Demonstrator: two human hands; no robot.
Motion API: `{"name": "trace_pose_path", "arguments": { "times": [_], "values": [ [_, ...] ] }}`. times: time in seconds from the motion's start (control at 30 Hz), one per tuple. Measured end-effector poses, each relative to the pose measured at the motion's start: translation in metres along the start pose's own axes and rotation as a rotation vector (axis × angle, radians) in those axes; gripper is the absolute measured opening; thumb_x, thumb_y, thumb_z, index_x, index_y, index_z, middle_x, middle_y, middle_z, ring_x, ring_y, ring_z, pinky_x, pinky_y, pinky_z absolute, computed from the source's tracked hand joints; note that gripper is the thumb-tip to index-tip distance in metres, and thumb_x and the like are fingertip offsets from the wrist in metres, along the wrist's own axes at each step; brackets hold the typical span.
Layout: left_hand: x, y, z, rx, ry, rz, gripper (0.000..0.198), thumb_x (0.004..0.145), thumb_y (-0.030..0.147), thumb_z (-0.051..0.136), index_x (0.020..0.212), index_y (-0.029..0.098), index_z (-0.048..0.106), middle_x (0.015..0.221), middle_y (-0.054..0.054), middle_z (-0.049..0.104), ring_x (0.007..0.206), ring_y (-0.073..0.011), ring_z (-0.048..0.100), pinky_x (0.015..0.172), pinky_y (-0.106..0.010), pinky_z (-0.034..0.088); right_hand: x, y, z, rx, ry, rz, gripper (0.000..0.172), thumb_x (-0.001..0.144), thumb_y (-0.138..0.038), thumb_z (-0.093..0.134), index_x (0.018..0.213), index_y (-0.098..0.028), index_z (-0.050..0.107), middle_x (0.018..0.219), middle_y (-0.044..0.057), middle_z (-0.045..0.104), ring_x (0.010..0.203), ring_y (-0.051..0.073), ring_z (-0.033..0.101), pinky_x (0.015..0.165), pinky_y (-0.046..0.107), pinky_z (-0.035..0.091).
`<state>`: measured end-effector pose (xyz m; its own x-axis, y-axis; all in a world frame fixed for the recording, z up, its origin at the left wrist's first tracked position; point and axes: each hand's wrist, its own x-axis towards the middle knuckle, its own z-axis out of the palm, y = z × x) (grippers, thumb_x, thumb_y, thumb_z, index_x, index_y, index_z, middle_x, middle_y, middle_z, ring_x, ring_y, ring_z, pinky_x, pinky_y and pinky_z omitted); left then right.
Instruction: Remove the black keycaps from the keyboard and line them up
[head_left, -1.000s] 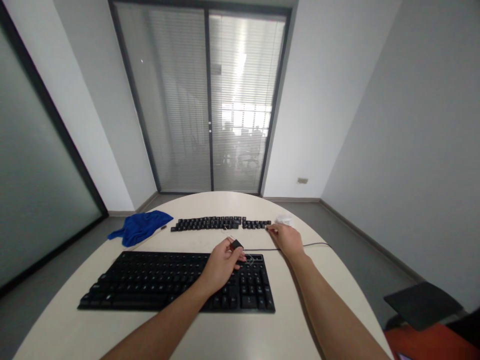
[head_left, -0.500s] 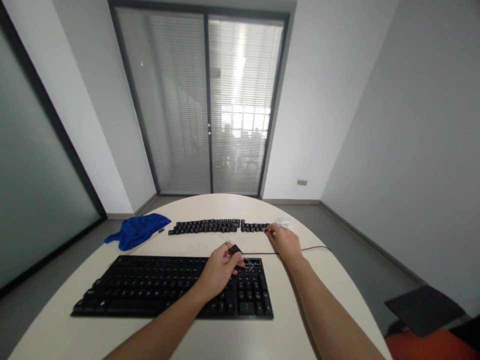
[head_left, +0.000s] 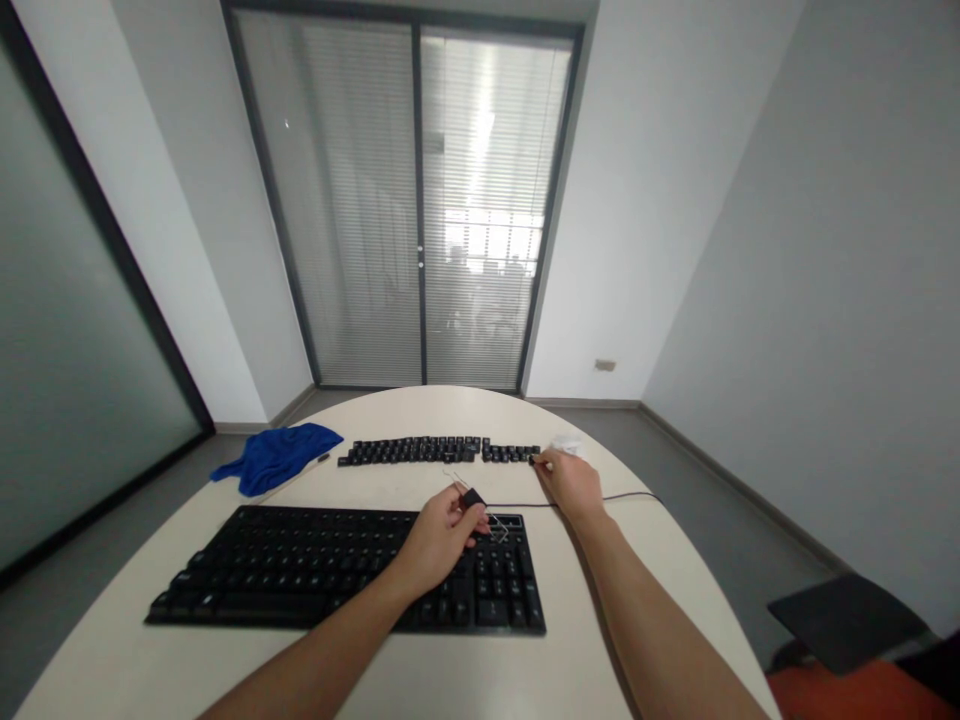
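My left hand (head_left: 441, 540) is closed around a keycap puller (head_left: 474, 498), a black grip with thin wire loops sticking out at both ends. It hovers over the right part of a black keyboard (head_left: 300, 560). Farther off, my right hand (head_left: 571, 482) pinches a small black keycap at the right end of a row of loose keycaps (head_left: 510, 454); its fingers cover most of that piece. A larger group of loose keycaps (head_left: 412, 450) lies in rows to the left of it.
A blue cloth (head_left: 277, 455) lies at the table's left, with a thin brush (head_left: 300, 474) beside it. Behind my right hand is a crumpled clear plastic piece (head_left: 568, 443). A black cable (head_left: 626, 495) crosses to the right edge of the round white table (head_left: 660, 580).
Hardly anything differs. The view shifts very slightly, and both hands stay in about the same places, the right one still at the end of the keycap row.
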<state>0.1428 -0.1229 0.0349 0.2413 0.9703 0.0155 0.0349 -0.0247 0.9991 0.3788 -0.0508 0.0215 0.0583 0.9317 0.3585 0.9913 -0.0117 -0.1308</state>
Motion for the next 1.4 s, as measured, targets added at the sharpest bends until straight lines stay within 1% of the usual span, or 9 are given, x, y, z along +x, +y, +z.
{"name": "trace_pose_path", "arguments": {
  "times": [0.2, 0.4, 0.7, 0.97, 1.13, 1.4],
  "values": [
    [0.000, -0.002, 0.000, 0.011, -0.014, 0.010, 0.027, 0.080, 0.040, 0.064, 0.086, 0.015, 0.056, 0.082, -0.006, 0.070, 0.077, -0.0176, 0.070, 0.059, -0.022, 0.049, 0.000, -0.005, -0.004, -0.042, -0.005, -0.019, 0.019, 0.093, -0.031, 0.053, 0.092, -0.027, 0.072, 0.094, 0.004, 0.074, 0.085, 0.019, 0.068, 0.065, 0.023, 0.041],
    [0.000, -0.005, -0.001, 0.022, -0.032, 0.037, 0.024, 0.081, 0.039, 0.063, 0.086, 0.017, 0.056, 0.082, -0.005, 0.071, 0.079, -0.0183, 0.070, 0.061, -0.023, 0.049, -0.001, -0.009, -0.011, -0.063, -0.040, 0.004, 0.020, 0.093, -0.030, 0.052, 0.096, -0.026, 0.072, 0.096, 0.005, 0.074, 0.083, 0.019, 0.068, 0.067, 0.024, 0.042],
    [-0.002, -0.004, 0.000, 0.077, -0.058, 0.064, 0.020, 0.084, 0.035, 0.060, 0.086, 0.016, 0.057, 0.081, -0.006, 0.070, 0.078, -0.0182, 0.069, 0.063, -0.024, 0.049, -0.002, -0.009, -0.011, -0.049, -0.034, -0.005, 0.021, 0.094, -0.029, 0.052, 0.095, -0.025, 0.072, 0.098, 0.005, 0.074, 0.085, 0.018, 0.067, 0.066, 0.023, 0.041],
    [0.000, -0.006, -0.001, 0.051, -0.051, 0.047, 0.024, 0.084, 0.039, 0.061, 0.088, 0.016, 0.057, 0.085, -0.006, 0.071, 0.079, -0.0182, 0.070, 0.063, -0.024, 0.050, -0.001, -0.009, -0.009, -0.040, -0.037, -0.006, 0.021, 0.094, -0.030, 0.052, 0.095, -0.027, 0.073, 0.098, 0.004, 0.074, 0.086, 0.019, 0.067, 0.067, 0.023, 0.041],
    [0.000, -0.009, -0.002, 0.046, -0.058, 0.066, 0.023, 0.083, 0.039, 0.062, 0.087, 0.016, 0.058, 0.083, -0.006, 0.071, 0.077, -0.0176, 0.070, 0.062, -0.024, 0.050, 0.000, -0.007, -0.007, -0.041, -0.035, -0.011, 0.022, 0.094, -0.031, 0.052, 0.097, -0.028, 0.073, 0.097, 0.004, 0.074, 0.085, 0.019, 0.068, 0.068, 0.024, 0.042],
    [-0.003, -0.001, 0.000, 0.031, -0.021, 0.079, 0.028, 0.082, 0.043, 0.063, 0.084, 0.016, 0.056, 0.081, -0.006, 0.070, 0.073, -0.0172, 0.070, 0.057, -0.022, 0.049, -0.001, -0.007, -0.006, -0.035, -0.030, -0.007, 0.021, 0.093, -0.030, 0.053, 0.096, -0.029, 0.073, 0.097, 0.004, 0.074, 0.083, 0.020, 0.067, 0.067, 0.024, 0.042]
  ]
}}
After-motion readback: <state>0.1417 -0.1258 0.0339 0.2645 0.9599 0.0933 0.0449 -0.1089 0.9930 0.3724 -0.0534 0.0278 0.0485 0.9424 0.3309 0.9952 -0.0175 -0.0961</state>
